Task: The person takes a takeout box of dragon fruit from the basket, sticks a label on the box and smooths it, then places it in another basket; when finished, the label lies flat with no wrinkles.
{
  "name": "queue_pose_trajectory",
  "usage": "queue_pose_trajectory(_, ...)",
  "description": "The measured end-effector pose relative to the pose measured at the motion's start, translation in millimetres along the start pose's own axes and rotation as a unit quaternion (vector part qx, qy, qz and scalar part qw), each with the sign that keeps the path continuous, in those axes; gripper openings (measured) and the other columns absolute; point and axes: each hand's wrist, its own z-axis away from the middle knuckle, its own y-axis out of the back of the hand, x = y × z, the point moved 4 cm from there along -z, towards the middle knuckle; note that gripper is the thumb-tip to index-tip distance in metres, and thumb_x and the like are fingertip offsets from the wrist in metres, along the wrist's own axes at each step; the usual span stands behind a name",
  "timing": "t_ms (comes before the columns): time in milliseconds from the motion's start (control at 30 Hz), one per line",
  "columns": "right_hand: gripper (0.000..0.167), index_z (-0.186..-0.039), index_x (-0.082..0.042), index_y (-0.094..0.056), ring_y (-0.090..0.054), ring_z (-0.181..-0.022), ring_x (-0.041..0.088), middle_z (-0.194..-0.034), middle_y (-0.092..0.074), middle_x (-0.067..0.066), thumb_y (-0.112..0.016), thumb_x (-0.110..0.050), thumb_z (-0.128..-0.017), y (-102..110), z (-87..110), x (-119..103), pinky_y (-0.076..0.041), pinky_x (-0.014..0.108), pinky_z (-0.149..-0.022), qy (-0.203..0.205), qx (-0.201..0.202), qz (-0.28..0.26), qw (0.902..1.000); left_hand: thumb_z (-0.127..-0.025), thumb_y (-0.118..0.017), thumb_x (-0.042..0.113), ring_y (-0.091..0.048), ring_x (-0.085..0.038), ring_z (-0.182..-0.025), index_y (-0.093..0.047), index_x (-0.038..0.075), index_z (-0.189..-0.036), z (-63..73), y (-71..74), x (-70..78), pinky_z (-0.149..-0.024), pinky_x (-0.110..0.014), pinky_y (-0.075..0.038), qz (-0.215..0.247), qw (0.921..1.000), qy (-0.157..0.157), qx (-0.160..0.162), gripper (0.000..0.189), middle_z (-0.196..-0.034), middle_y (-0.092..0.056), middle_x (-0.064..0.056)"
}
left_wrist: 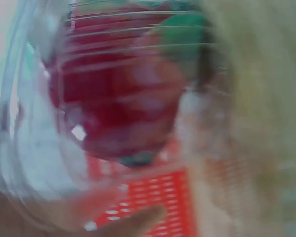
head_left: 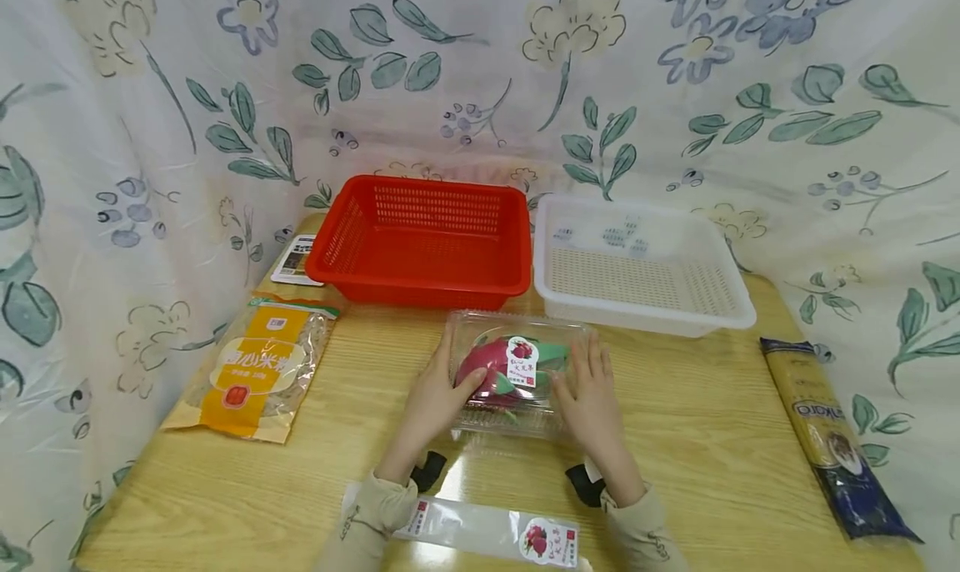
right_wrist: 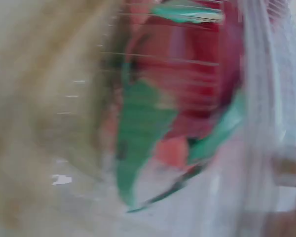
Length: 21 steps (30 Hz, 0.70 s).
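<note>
A clear plastic box (head_left: 480, 418), its lid shut, lies between both hands in the head view. Inside is a red dragon fruit (head_left: 486, 359) with green tips, and a white sticker (head_left: 522, 362) is on the lid. My left hand (head_left: 442, 388) grips the box's left side, thumb over the lid. At the right side my right hand (head_left: 588, 401) holds it, thumb on the near right corner. Both wrist views are blurred; the fruit shows through the box wall in the left wrist view (left_wrist: 118, 94) and the right wrist view.
Behind the box stand a red basket (head_left: 420, 293) and a white basket (head_left: 637, 309). A bag of rice noodles (head_left: 258, 368) lies left, a yellow and blue pasta packet (head_left: 832, 439) right. Near the front edge is a clear strip (head_left: 480, 526) with stickers. A white card (head_left: 295, 259) is beside the red basket.
</note>
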Motion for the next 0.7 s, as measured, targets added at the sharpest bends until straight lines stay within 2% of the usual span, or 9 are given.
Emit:
queue_pose_trajectory(67, 0.069, -0.154, -0.002, -0.012, -0.004, -0.147, 0.048, -0.161, 0.001, 0.023, -0.049, -0.025, -0.101, 0, 2.2, 9, -0.014, 0.065, -0.115, -0.016, -0.004, -0.068, 0.9976, -0.094, -0.059, 0.042, -0.027, -0.046, -0.142, -0.002, 0.023, -0.157, 0.4, -0.4, -6.3, -0.11, -0.069, -0.024, 0.063, 0.9978, 0.001, -0.02, 0.087, -0.162, -0.015, -0.013)
queue_pose_trajectory(167, 0.07, -0.156, -0.005, -0.002, -0.006, -0.148, 0.044, -0.163, 0.002, 0.018, -0.045, -0.024, -0.103, 0, 6.1, 21, -0.013, 0.06, -0.118, -0.044, -0.012, -0.157, 0.9865, -0.098, -0.056, 0.033, -0.017, -0.044, -0.146, 0.001, 0.025, -0.157, 0.9, -2.9, -9.9, -0.112, -0.068, -0.019, 0.135, 0.9901, -0.018, -0.033, 0.083, -0.164, -0.006, -0.008)
queue_pose_trajectory(233, 0.068, -0.156, -0.007, -0.001, -0.009, -0.148, 0.043, -0.163, -0.001, 0.017, -0.042, -0.023, -0.104, -2, 8.0, 27, -0.014, 0.057, -0.119, -0.059, -0.019, -0.207, 0.9764, -0.099, -0.054, 0.025, -0.008, -0.04, -0.149, 0.0, 0.023, -0.157, 0.7, -3.5, -8.9, -0.115, -0.067, -0.011, 0.179, 0.9828, -0.036, -0.028, 0.079, -0.165, -0.002, -0.005)
queue_pose_trajectory(333, 0.065, -0.156, -0.008, 0.0, -0.015, -0.147, 0.042, -0.163, -0.002, 0.016, -0.039, -0.019, -0.104, -4, 9.5, 32, -0.022, 0.054, -0.117, -0.071, -0.027, -0.268, 0.9604, -0.1, -0.049, 0.015, -0.004, -0.036, -0.15, -0.002, 0.02, -0.157, 0.7, -4.0, -5.5, -0.117, -0.064, -0.006, 0.215, 0.9749, -0.056, -0.017, 0.074, -0.165, -0.001, -0.003)
queue_pose_trajectory(400, 0.064, -0.156, -0.009, -0.001, -0.02, -0.146, 0.039, -0.164, -0.002, 0.013, -0.038, -0.017, -0.104, -5, 9.5, 33, -0.029, 0.047, -0.115, -0.078, -0.028, -0.299, 0.9507, -0.101, -0.045, 0.011, -0.004, -0.034, -0.151, -0.004, 0.019, -0.157, 1.0, -4.6, -3.5, -0.119, -0.061, -0.006, 0.227, 0.972, -0.06, -0.008, 0.07, -0.165, -0.002, -0.003)
queue_pose_trajectory(467, 0.063, -0.156, -0.009, -0.001, -0.02, -0.147, 0.035, -0.164, -0.003, 0.011, -0.037, -0.016, -0.104, -5, 9.4, 34, -0.031, 0.043, -0.114, -0.08, -0.027, -0.317, 0.9448, -0.102, -0.043, 0.01, -0.004, -0.032, -0.151, -0.005, 0.02, -0.157, 1.4, -5.9, -2.7, -0.12, -0.058, -0.006, 0.232, 0.9712, -0.055, -0.003, 0.068, -0.165, -0.003, -0.001)
queue_pose_trajectory(700, 0.063, -0.156, -0.006, 0.0, -0.009, -0.15, 0.035, -0.164, -0.001, 0.012, -0.036, -0.015, -0.105, -6, 11.3, 32, -0.021, 0.049, -0.118, -0.072, -0.026, -0.349, 0.934, -0.101, -0.042, 0.011, -0.009, -0.033, -0.15, -0.01, 0.02, -0.157, 6.4, -7.8, -7.0, -0.121, -0.054, -0.009, 0.234, 0.972, -0.018, 0.014, 0.064, -0.164, -0.009, -0.007)
